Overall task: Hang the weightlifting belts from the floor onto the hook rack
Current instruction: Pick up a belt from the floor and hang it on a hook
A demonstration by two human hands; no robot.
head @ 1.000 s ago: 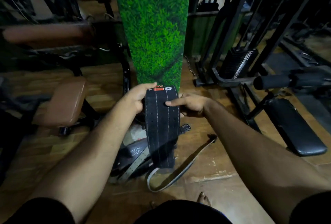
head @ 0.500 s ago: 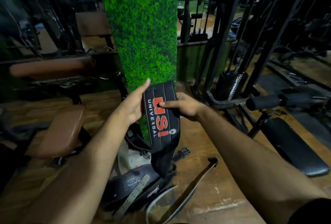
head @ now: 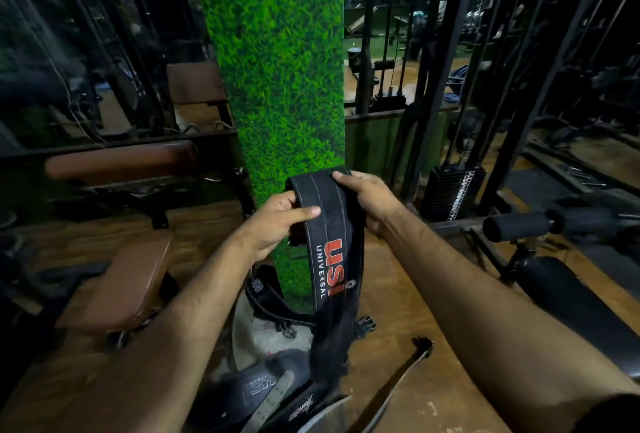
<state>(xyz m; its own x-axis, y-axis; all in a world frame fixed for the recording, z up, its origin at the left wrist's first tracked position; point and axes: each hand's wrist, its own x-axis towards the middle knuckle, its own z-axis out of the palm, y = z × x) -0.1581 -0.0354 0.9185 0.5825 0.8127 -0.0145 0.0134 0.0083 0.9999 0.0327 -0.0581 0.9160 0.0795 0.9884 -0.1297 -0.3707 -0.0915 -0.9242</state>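
Left hand [head: 273, 224] grips the left edge of the black belt [head: 327, 235], thumb laid flat across its face, fingers curled behind. Right hand [head: 367, 198] grips the right edge near the top fold, fingers wrapped over the rim. Both hands hold the same belt, raised in front of the green grass-print pillar [head: 277, 69]. Belt is bent over at the top into an arch between the 2 hands; white stitch lines run along it. Lower part hangs straight down, red "USI" and white "UNIVERSAL" lettering facing camera (letters run sideways down the strap). Its bottom end dangles dark and blurred above the floor pile.

Below, more belts on the floor [head: 273, 398] lie heaped at the pillar base: a black 1 with white lettering, a grey strap across it, another black belt [head: 263, 297] leaning against the pillar foot. A thin strap with buckle [head: 412, 363] lies on the wooden floor [head: 388, 294] to the right of the heap, apart from it.

Brown padded seat [head: 135, 283] to the left, brown pad [head: 121, 160] behind it. Weight stack [head: 452, 193] right of the pillar, black foam roller [head: 512, 226] and black bench pad [head: 581, 308] further right. Hook rack: cannot tell where.
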